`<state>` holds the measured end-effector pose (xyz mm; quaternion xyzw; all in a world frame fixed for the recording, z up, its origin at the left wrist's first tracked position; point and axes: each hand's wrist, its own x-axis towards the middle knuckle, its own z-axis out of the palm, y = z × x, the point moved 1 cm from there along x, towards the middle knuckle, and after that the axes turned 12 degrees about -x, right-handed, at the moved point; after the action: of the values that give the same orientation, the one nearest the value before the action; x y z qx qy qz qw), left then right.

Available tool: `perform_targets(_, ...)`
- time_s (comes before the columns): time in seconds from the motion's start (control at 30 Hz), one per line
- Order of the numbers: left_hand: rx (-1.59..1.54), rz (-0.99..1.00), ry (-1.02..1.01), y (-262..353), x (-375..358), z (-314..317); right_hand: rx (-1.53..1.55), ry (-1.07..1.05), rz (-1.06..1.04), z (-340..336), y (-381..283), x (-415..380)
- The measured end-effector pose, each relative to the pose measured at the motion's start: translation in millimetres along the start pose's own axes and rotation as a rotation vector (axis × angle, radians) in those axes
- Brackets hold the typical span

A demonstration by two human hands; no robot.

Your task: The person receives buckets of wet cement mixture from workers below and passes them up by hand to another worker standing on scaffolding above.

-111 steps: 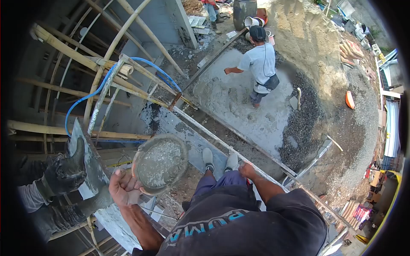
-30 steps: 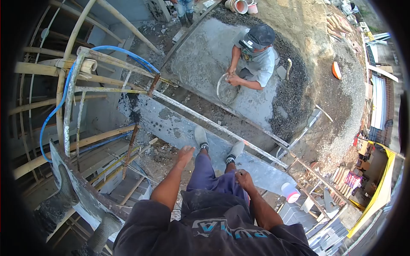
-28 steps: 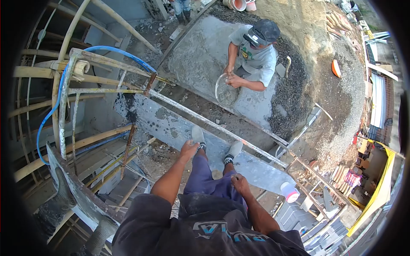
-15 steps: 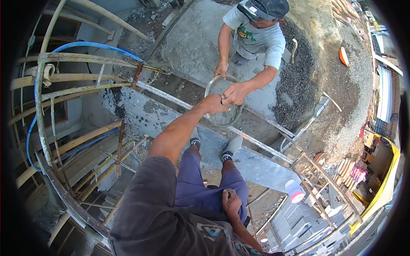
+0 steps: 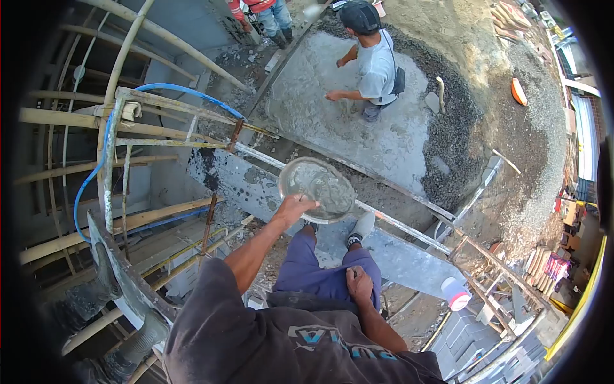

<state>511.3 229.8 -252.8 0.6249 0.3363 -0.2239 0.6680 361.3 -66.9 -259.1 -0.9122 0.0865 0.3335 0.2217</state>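
My left hand [image 5: 298, 207] is closed on the near-left rim of a round metal basin [image 5: 286, 171]. Wet grey cement mix [image 5: 329, 192] lies inside it. The basin hangs in front of my knees, level with a pale metal bar, and its far side is held by nobody. My right hand [image 5: 359, 285] rests on the right thigh of my purple shorts [image 5: 313, 269], its fingers curled into a fist; I see nothing in it.
Below my feet runs a grey plank [image 5: 409, 259], with a white bucket [image 5: 456, 293] at its right. Bamboo poles [image 5: 64, 118] and a blue hose [image 5: 96, 169] crowd the left. A co-worker [image 5: 377, 64] stands in wet concrete beside gravel [image 5: 457, 121]; another person [image 5: 272, 16] stands farther back.
The co-worker has let go of the basin and turned to the left, hands away from it. My left hand has drawn the basin closer to me. A second person has come into view.
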Motion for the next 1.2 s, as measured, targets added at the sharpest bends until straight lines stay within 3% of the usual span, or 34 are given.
perform_targets(0.03,-0.08,0.002,0.052,5.7,-27.0,-10.1,-0.003,0.046,-0.108,3.5,10.3,2.8)
perform_targets(0.13,-0.38,0.069,0.232,62.4,-126.6,-24.5,0.216,-0.194,-0.047,-14.7,17.2,18.5)
perform_targets(0.17,-0.452,0.116,0.225,73.1,-160.9,-34.1,0.415,-0.236,-0.1,-22.3,17.5,25.2)
perform_targets(0.23,-0.586,0.253,0.231,99.7,-228.3,-58.4,0.45,-0.317,-0.071,-36.2,25.6,45.9)
perform_targets(0.3,-0.712,0.395,0.229,136.1,-301.9,-74.7,0.347,-0.306,-0.058,-62.5,27.1,58.3)
perform_targets(0.4,-0.748,0.629,0.264,191.4,-402.6,-100.4,-0.031,-0.144,-0.296,-82.9,52.8,94.4)
perform_targets(0.47,-0.849,0.789,0.23,219.6,-464.6,-118.9,-0.021,-0.136,-0.324,-87.5,72.2,119.6)
perform_targets(0.63,-0.645,1.017,0.157,292.2,-599.8,-174.8,0.25,-0.193,-0.099,-104.4,55.7,98.1)
perform_targets(0.73,-0.601,1.085,0.266,328.5,-661.9,-221.9,0.489,-0.284,-0.011,-65.8,64.2,102.9)
perform_targets(0.8,-0.555,1.118,0.338,350.5,-685.3,-243.0,0.465,-0.278,0.035,-64.3,53.2,91.2)
perform_targets(1.0,-0.285,1.285,0.731,405.3,-733.7,-265.4,0.553,-0.345,0.118,-43.9,79.9,86.1)
perform_targets(1.2,0.263,1.367,1.215,450.2,-729.6,-219.7,0.797,-0.262,0.29,-87.8,76.6,83.0)
